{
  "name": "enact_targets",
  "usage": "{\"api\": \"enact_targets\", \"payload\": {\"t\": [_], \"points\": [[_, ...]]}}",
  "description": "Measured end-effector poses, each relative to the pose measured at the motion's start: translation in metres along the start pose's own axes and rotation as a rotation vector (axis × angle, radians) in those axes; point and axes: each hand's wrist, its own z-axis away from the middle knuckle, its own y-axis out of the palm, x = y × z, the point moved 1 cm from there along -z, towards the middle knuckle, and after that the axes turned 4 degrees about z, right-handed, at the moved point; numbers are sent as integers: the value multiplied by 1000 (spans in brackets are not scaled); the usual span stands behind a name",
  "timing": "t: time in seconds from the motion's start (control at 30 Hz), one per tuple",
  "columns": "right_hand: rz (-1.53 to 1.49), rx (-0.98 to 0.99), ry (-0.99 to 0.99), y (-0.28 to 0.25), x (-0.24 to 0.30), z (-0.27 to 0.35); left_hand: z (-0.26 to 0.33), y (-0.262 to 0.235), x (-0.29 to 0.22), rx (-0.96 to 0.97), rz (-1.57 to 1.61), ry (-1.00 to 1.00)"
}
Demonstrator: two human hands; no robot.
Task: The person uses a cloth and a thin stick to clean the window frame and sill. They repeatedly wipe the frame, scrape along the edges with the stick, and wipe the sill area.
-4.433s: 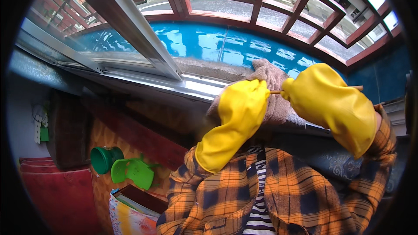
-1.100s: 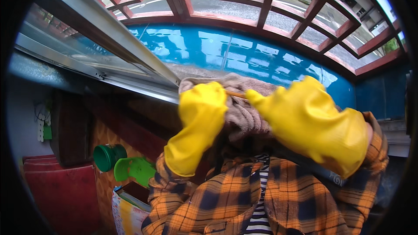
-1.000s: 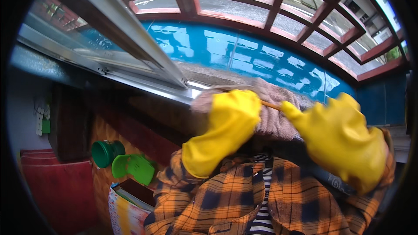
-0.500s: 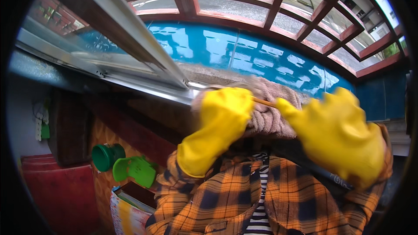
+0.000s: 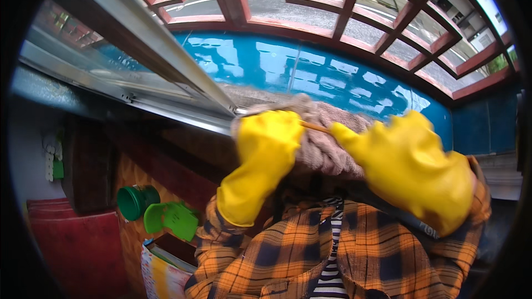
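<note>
Both my hands wear yellow rubber gloves over orange plaid sleeves. My left hand point(image 5: 265, 144) is closed on the left end of a bunched brown cloth point(image 5: 324, 144) held just in front of the window sill. My right hand point(image 5: 402, 158) grips the cloth's right end. A thin orange stick-like piece point(image 5: 315, 127) shows between the two gloves, on top of the cloth. The cloth sits over the edge of the metal window track point(image 5: 183, 112).
A sliding aluminium window frame point(image 5: 138, 55) runs diagonally at left. Outside lies a wet blue ledge point(image 5: 310, 75) behind red-brown window bars point(image 5: 354, 0). Below left are a green cup point(image 5: 136, 202), a green scoop-like item point(image 5: 173, 218), a red surface point(image 5: 77, 249) and a colourful book point(image 5: 163, 274).
My hands came down from near the window with the cloth and now hold it bunched between them. In the last second they shifted only slightly, the right glove drifting a little lower.
</note>
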Motion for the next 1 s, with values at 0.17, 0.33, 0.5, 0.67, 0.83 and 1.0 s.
{"api": "enact_targets", "payload": {"t": [0.17, 0.33, 0.5, 0.67, 0.83, 1.0], "points": [[262, 354, 194, -74, 32, 33, -11, 4, -39, -40, 265, 102], [125, -451, -70, -22, 1, 0, -16, -19, 6, -13, 7, 107], [114, -330, 30, -13, -27, 19, -27, 2, -28, 43, 159, 66], [151, -135, 314, -6, -39, 81, -45, 23, -85, 62, 276, 217], [472, -128, 376, -9, -29, 119, -58, 39, -118, 160, 536, 216], [120, -586, 237, -11, -54, 154, -36, 24, -89, 83, 491, 55]]}}
